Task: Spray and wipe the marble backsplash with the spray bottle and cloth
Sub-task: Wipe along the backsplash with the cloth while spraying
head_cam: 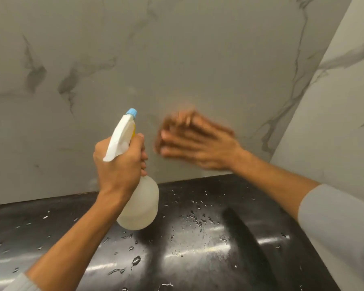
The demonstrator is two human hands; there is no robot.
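My left hand [120, 162] grips the neck of a translucent white spray bottle [140, 204]. Its blue-tipped nozzle [131, 113] points up at the grey veined marble backsplash [177, 59]. My right hand [200, 141] lies flat against the backsplash just right of the bottle and is blurred by motion. It presses a small brownish cloth [169, 124] to the marble; only the cloth's edge shows beyond the fingers.
A glossy black countertop [198, 238] runs below the backsplash, dotted with water drops. A second marble wall [334, 122] meets the backsplash in a corner at the right. Grey sleeves cover both forearms.
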